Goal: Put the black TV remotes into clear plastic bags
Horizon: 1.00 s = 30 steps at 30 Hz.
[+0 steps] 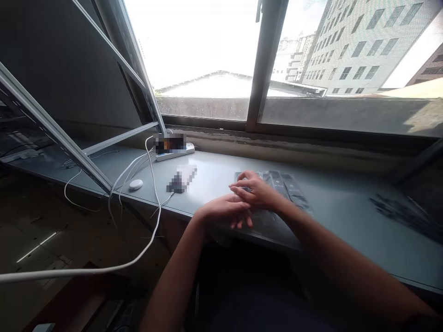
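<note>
My left hand lies palm down at the near edge of the grey ledge, its fingers stretched out to the right and holding nothing that I can see. Just above it, my right hand has its fingers bent and pinched together over the left hand's fingers. What they pinch, if anything, is too small to make out. Both hands rest on clear plastic packets that hold rows of dark strips.
A heap of thin dark parts lies at the right. To the left are a white power strip, a phone on a cable, a white round puck, loose white cables and slanted metal bars. A window runs behind.
</note>
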Each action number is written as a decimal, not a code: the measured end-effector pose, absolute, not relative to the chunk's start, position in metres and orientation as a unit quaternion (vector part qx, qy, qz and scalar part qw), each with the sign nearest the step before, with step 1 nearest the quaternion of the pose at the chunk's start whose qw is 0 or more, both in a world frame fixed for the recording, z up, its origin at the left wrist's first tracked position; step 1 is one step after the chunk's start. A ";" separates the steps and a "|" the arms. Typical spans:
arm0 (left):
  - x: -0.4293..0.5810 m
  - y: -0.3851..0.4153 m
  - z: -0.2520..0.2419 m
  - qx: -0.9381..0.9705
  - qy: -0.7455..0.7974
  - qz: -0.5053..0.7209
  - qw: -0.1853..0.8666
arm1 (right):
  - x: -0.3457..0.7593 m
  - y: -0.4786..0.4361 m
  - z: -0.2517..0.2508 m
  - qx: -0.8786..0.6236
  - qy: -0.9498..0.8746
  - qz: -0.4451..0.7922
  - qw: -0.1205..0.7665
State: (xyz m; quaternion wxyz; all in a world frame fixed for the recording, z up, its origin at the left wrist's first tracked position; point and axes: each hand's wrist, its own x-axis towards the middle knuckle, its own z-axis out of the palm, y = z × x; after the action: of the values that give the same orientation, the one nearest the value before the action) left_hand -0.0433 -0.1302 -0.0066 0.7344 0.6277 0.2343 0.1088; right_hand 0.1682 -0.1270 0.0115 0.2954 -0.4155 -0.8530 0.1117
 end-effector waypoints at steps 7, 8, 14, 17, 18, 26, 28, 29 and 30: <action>-0.064 -0.158 0.005 0.683 0.295 0.079 0.663 | 0.167 -0.128 0.007 -0.419 -0.868 0.104 0.245; -0.066 -0.160 0.007 0.703 0.316 0.095 0.630 | 0.168 -0.128 0.010 -0.417 -0.868 0.109 0.246; -0.067 -0.156 0.016 0.700 0.310 0.377 0.522 | 0.195 -0.134 0.039 -0.430 -0.858 0.104 0.262; -0.061 -0.143 0.023 0.660 0.283 0.466 0.516 | 0.226 -0.137 0.047 -0.437 -0.859 0.101 0.247; -0.057 -0.137 0.025 0.668 0.284 0.480 0.492 | 0.238 -0.137 0.048 -0.440 -0.859 0.100 0.241; -0.009 -0.104 -0.003 0.858 0.288 0.288 0.313 | 0.336 -0.151 0.004 -0.497 -0.844 0.069 0.189; 0.003 -0.106 -0.014 0.877 0.314 0.219 0.290 | 0.345 -0.158 -0.013 -0.495 -0.848 0.083 0.169; 0.007 -0.108 -0.018 0.883 0.322 0.208 0.273 | 0.345 -0.160 -0.020 -0.494 -0.850 0.082 0.163; 0.011 -0.110 -0.021 0.887 0.327 0.205 0.255 | 0.344 -0.163 -0.026 -0.495 -0.851 0.075 0.162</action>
State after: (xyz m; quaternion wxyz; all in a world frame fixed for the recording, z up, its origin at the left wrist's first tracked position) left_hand 0.0113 -0.1101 -0.0209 0.2549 0.8866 0.3270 0.2049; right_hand 0.3444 -0.1625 -0.0264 0.1621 -0.4946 -0.8505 0.0753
